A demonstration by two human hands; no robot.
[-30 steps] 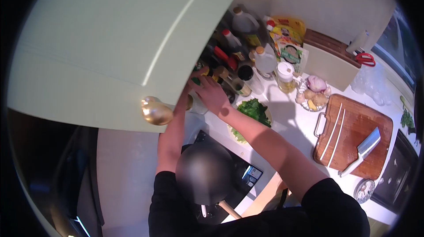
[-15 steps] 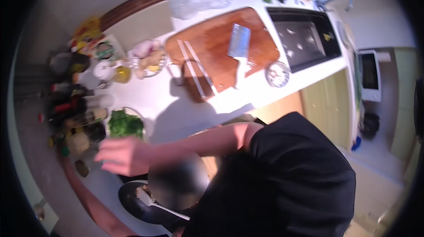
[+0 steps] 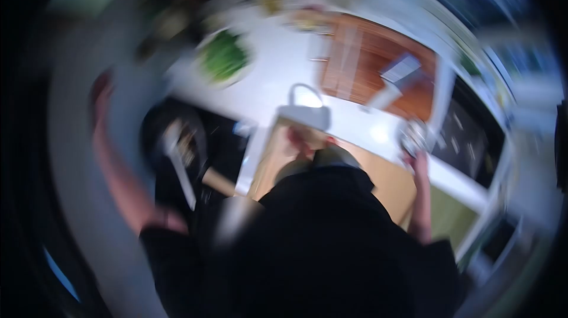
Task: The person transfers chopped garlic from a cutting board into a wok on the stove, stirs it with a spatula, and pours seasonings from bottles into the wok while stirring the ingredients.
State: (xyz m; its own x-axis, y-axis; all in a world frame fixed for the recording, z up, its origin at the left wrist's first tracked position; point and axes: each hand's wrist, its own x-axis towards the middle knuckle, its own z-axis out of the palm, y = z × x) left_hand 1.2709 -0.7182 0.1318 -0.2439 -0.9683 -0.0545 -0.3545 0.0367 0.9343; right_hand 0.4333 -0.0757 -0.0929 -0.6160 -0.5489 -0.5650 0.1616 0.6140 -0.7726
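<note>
Motion blur smears the whole view. My right hand (image 3: 416,161) reaches the near rim of a small round bowl (image 3: 413,135) with pale contents, at the counter edge beside the sink. Its fingers are too smeared to show whether they grip. My left hand (image 3: 102,92) is raised at the far left, away from the counter; its fingers are blurred too. Between my arms, a dark frying pan (image 3: 151,134) with browned food sits on the black hob, a white spatula (image 3: 180,167) lying in it. A cleaver (image 3: 402,68) rests on the brown cutting board (image 3: 378,45).
A plate of green leaves (image 3: 223,57) stands on the white counter left of the board. Blurred bottles (image 3: 174,19) crowd the back left. The dark sink (image 3: 467,134) lies right of the bowl. Light wooden cabinet fronts (image 3: 384,188) are below the counter.
The view has turned and moved. My right hand has gone from above the hob, near the leaves, across to the small bowl by the sink. My left arm remains stretched out at the left.
</note>
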